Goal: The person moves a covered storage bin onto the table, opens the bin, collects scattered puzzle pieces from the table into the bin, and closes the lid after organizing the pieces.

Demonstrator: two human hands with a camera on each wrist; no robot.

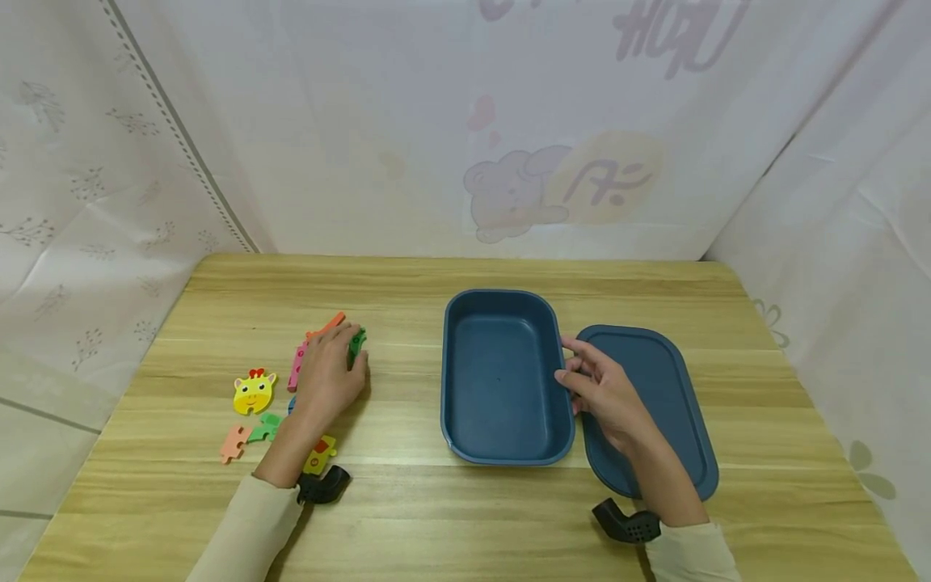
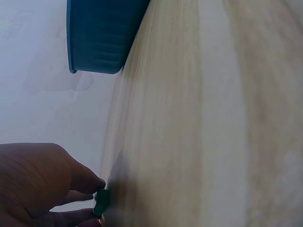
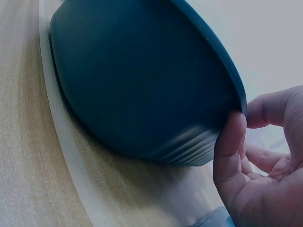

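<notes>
On the left of the table, my left hand [image 1: 330, 380] reaches over a group of colourful puzzle pieces. Its thumb and fingers pinch a dark green puzzle piece [image 2: 101, 202], also visible beyond the fingertips in the head view. Beside that hand lie a pink piece [image 1: 296, 370], an orange piece [image 1: 332, 324] and a blue piece [image 1: 292, 405], each partly covered. My right hand [image 1: 614, 400] grips the right rim of a deep blue box [image 1: 502, 380] between thumb and fingers. Nothing lies inside the box, which stands upright on the table.
Beneath my right forearm is the flat blue lid [image 1: 662, 376]. A yellow giraffe-head piece [image 1: 253, 394], a peach piece [image 1: 235, 444], a light green piece [image 1: 266, 427] and a yellow piece [image 1: 318, 459] lie around my left forearm. Printed curtains [image 1: 364, 145] surround the wooden table [image 1: 451, 525].
</notes>
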